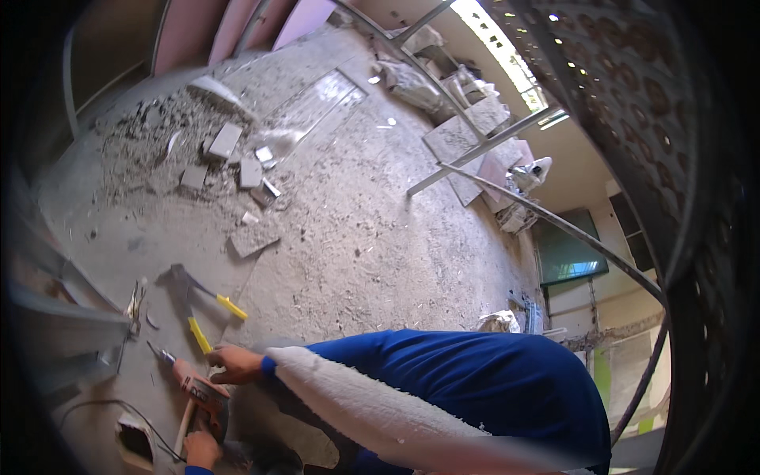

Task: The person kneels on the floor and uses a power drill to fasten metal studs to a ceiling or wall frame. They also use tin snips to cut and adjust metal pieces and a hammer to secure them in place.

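An orange-red power drill (207, 394) is at the lower left, close to the floor. Its chuck and bit point up and left. My right hand (237, 366), at the end of a blue sleeve, is closed over the top of the drill body. My left hand (203, 450) is lower down, closed at the drill's handle; its fingers are partly hidden. Beside the drill runs a pale stick-like piece (186, 423). Just beyond my right hand lies a grey hand tool with two yellow grips (229, 307), its handles spread. A fleecy white strip (340, 388) runs along my sleeve.
Metal profiles (71, 348) stand on the left, with a dark cord (87, 402) and a hollow block (134, 442) below them. Broken tiles (226, 141) and rubble lie on the dusty floor farther off. Metal bars (491, 150) and a rusty perforated sheet (633, 95) rise on the right.
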`<state>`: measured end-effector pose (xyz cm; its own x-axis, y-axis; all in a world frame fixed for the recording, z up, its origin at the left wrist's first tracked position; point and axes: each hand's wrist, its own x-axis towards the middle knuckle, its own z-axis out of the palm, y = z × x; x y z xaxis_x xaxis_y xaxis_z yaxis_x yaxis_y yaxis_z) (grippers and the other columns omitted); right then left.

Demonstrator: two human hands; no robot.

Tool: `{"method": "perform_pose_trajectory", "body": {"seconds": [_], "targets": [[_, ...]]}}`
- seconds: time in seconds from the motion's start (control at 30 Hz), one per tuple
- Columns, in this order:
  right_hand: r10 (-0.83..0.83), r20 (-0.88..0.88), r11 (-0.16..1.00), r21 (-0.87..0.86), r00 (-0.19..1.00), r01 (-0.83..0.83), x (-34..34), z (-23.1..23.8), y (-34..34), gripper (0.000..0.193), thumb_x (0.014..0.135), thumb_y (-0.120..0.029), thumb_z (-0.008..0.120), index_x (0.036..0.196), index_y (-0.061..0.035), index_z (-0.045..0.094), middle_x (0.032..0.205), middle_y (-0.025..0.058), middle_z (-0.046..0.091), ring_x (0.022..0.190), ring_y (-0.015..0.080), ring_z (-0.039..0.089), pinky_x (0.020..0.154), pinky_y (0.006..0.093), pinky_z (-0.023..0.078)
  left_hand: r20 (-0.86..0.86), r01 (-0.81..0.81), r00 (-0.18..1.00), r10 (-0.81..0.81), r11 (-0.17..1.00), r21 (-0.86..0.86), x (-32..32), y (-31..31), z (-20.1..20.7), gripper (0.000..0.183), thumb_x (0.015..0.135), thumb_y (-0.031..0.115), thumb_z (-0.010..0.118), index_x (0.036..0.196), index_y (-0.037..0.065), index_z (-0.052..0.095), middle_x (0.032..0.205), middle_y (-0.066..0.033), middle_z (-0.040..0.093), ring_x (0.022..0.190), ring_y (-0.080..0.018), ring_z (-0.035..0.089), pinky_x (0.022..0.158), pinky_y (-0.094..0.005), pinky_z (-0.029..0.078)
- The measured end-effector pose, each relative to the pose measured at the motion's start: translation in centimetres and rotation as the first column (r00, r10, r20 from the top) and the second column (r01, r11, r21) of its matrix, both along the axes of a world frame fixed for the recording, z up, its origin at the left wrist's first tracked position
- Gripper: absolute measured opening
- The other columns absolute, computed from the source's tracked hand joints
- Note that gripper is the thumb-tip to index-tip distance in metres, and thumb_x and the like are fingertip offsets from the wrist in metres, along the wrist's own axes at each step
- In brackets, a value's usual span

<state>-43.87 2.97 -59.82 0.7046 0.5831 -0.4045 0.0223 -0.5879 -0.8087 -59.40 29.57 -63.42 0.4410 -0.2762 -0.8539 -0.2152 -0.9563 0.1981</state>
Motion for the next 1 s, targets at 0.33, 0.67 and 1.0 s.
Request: {"method": "perform_pose_trajectory", "body": {"seconds": [0.33,0.67,1.0], "targets": [[-0.510,0.705,0.655,-0.054,0.493,0.754,8.3,20.8,-36.1,0.026,0.098,-0.022,0.062,0.106,0.0017,0.069,0.093,0.0133,0.072,0.078,0.0233,0.067,0.072,0.0334,0.054,-0.116,0.132,0.984,-0.137,0.990,-0.045,4.1,0.3,-0.4,0.068,0.073,0.053,0.080,0.112,-0.002,0.068,0.111,-0.0213,0.072,0.109,-0.0366,0.068,0.095,-0.0455,0.051],[-0.820,0.408,0.114,0.805,-0.402,0.583,3.7,44.0,-41.1,0.028,0.104,-0.027,0.047,0.120,-0.0064,0.056,0.099,0.0088,0.068,0.071,0.0205,0.067,0.066,0.0317,0.054,-0.141,0.248,0.960,-0.244,0.968,0.017,8.4,-0.5,0.2,0.062,0.077,0.057,0.075,0.108,0.004,0.076,0.117,-0.0186,0.071,0.112,-0.0345,0.067,0.096,-0.0428,0.053],[-0.830,0.069,0.068,0.997,-0.554,0.022,2.3,60.7,-47.7,0.046,0.102,-0.041,0.048,0.134,-0.0085,0.052,0.136,0.0101,0.055,0.119,0.0347,0.057,0.107,0.0464,0.038,-0.185,0.334,0.929,-0.322,0.942,0.037,10.3,-1.9,2.1,0.062,0.079,0.058,0.072,0.110,0.004,0.075,0.120,-0.0193,0.070,0.114,-0.0352,0.066,0.097,-0.0429,0.052]]}}
